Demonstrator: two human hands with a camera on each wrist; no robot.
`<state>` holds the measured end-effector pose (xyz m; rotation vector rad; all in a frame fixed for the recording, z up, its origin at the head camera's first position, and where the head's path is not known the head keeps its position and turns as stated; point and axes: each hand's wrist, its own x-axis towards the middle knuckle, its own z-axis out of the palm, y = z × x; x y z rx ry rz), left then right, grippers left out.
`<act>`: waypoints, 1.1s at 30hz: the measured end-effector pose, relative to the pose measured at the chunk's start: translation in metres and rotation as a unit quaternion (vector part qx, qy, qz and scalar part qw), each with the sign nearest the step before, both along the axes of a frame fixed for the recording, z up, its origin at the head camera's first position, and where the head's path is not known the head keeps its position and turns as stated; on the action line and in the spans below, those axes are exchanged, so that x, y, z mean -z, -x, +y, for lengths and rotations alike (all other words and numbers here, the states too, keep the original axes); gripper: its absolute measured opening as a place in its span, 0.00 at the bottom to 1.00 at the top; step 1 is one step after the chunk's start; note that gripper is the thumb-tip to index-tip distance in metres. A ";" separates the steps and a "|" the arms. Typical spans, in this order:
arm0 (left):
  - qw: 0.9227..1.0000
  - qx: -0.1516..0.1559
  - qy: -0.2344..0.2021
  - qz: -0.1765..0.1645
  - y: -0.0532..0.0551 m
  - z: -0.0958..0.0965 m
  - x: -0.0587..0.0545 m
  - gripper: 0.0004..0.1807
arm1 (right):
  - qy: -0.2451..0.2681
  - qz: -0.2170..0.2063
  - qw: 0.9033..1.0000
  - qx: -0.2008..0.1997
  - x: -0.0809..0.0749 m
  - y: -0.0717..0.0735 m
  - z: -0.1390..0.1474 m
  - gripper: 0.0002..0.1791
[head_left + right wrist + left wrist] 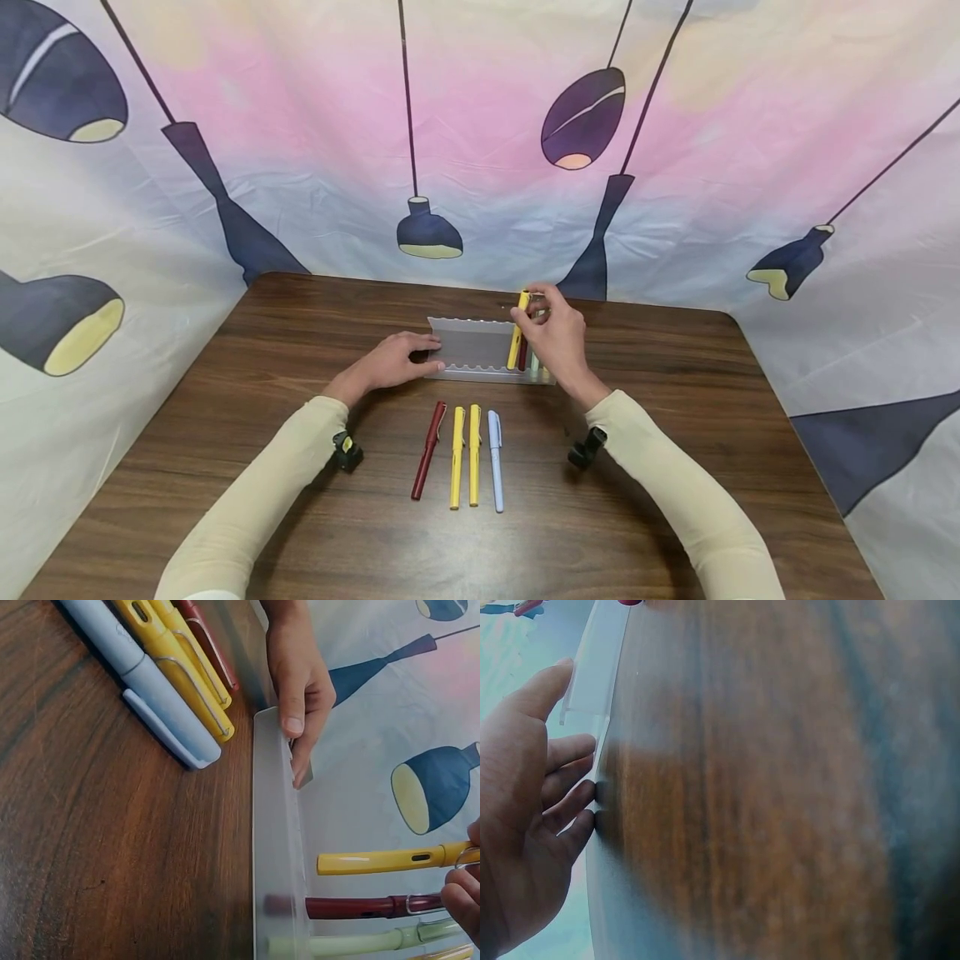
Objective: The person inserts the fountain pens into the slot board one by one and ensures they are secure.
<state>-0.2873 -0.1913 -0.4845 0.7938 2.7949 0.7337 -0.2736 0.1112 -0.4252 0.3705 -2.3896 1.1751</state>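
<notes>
At the back of the table stands a clear pen rack [472, 343] with scalloped edges. My right hand [558, 335] pinches a yellow pen [514, 347] near its upper, clip end; the pen leans in the rack with its lower end at the front scallops. Right beside it, a dark red pen [349, 907] and a pale green pen [337, 943] lie in the rack, with another yellow pen [446, 953] partly showing beyond. My left hand [393, 360] touches the rack's left end, thumb at the front corner and the relaxed fingers along the side.
Nearer me on the wooden table [337, 533], a dark red pen [428, 452], two yellow pens [457, 458] and a light blue pen [496, 462] lie in a row. A printed cloth backdrop [322, 142] hangs behind the table's far edge.
</notes>
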 end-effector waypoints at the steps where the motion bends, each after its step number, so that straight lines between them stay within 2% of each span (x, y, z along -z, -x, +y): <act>1: 1.000 -0.001 -0.001 -0.001 0.001 0.000 0.001 0.34 | 0.001 -0.001 1.000 0.001 0.000 0.001 -0.001 0.21; 18: 1.000 -0.001 -0.001 -0.004 0.002 -0.001 0.002 0.33 | -0.018 -0.004 1.000 0.006 0.014 0.003 -0.005 0.19; 33: 1.000 -0.005 0.001 -0.005 0.001 -0.001 0.002 0.34 | -0.038 0.015 0.999 -0.010 0.021 0.001 -0.005 0.19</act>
